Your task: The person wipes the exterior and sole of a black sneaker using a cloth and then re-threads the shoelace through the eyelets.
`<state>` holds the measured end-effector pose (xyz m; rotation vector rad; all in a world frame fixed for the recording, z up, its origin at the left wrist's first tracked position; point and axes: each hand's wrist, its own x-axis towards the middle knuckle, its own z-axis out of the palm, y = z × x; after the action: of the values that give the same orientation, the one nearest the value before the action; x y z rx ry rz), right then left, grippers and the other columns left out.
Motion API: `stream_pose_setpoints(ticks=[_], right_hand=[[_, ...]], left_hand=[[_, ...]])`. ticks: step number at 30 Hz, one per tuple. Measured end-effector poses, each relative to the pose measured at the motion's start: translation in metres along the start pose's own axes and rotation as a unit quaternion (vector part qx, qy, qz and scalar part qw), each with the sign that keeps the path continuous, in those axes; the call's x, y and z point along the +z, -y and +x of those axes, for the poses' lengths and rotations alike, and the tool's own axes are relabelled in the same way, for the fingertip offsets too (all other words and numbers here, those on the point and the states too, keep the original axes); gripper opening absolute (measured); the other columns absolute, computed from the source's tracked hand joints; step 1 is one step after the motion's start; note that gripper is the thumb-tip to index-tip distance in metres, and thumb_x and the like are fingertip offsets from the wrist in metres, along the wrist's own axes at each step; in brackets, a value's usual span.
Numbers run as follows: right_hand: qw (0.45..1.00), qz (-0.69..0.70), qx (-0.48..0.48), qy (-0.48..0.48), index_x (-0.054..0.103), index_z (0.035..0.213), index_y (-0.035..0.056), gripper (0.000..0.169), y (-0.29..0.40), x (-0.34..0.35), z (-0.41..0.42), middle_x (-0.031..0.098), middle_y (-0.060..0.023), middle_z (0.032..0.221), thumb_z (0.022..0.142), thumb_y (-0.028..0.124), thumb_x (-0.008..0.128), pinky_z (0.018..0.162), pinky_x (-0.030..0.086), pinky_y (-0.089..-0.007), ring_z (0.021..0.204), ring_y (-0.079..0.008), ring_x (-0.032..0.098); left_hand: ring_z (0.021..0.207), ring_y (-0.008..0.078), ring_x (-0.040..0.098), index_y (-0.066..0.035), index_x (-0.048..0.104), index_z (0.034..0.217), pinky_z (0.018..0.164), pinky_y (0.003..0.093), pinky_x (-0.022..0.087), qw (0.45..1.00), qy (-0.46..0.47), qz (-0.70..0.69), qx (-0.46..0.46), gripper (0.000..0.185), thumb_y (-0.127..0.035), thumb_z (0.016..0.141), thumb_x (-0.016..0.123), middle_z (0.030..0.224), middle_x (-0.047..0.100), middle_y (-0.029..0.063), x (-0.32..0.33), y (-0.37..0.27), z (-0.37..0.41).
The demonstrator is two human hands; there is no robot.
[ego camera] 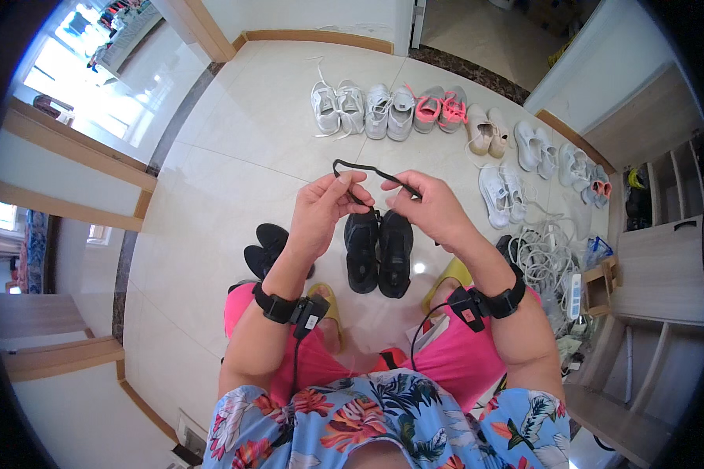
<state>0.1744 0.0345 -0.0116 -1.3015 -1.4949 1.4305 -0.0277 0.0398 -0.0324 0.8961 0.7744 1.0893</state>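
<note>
A black shoelace (364,166) is stretched in a loose arch between my two hands. My left hand (328,205) pinches one part of it between thumb and fingers, just above the toe end of a pair of black shoes. My right hand (427,202) grips the other part, slightly higher and to the right. Below my hands, the left black shoe (361,252) and the right black shoe (395,255) stand side by side on the tiled floor. Whether the lace is threaded into a shoe is hidden by my fingers.
White sneakers (338,108), grey sneakers with pink laces (440,110) and several other pairs form a curved row ahead. Another black pair (265,246) lies by my left forearm. Tangled white cables (542,252) and a power strip (574,296) lie right, beside an open wooden cabinet (660,258).
</note>
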Motion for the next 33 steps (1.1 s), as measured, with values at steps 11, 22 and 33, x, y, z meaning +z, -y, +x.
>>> stream_pose_setpoints(ticks=[11, 22, 33], right_hand=[[1.0, -0.005, 0.002, 0.029, 0.066, 0.089, -0.0007, 0.022, 0.005, 0.002, -0.012, 0.059, 0.0006, 0.07, 0.086, 0.021, 0.067, 0.059, 0.041, -0.0247, 0.064, -0.0066, 0.048], [0.999, -0.005, -0.033, -0.04, 0.065, 0.095, -0.0006, 0.025, -0.007, 0.008, -0.007, 0.06, -0.0002, 0.071, 0.08, 0.019, 0.07, 0.059, 0.043, -0.0239, 0.064, -0.0066, 0.051], [0.992, -0.076, 0.048, 0.089, 0.066, 0.088, 0.0006, 0.028, -0.01, 0.022, -0.009, 0.058, -0.0024, 0.065, 0.084, 0.028, 0.067, 0.057, 0.044, -0.0266, 0.06, -0.0095, 0.053]], left_hand=[[0.094, 0.0203, 0.064, 0.003, 0.059, 0.112, 0.084, 0.0321, 0.053, 0.996, -0.033, -0.079, -0.02, 0.029, -0.021, 0.101, 0.046, 0.097, 0.066, 0.0106, 0.016, 0.0, 0.005], [0.102, 0.0222, 0.063, 0.002, 0.059, 0.112, 0.083, 0.0364, 0.053, 0.998, -0.042, -0.011, 0.052, 0.028, -0.021, 0.1, 0.047, 0.106, 0.065, 0.0136, 0.027, 0.001, -0.003], [0.105, 0.0242, 0.062, 0.005, 0.058, 0.112, 0.086, 0.0357, 0.053, 0.987, 0.032, -0.138, 0.079, 0.029, -0.019, 0.101, 0.047, 0.108, 0.064, 0.0174, 0.027, -0.003, -0.006]])
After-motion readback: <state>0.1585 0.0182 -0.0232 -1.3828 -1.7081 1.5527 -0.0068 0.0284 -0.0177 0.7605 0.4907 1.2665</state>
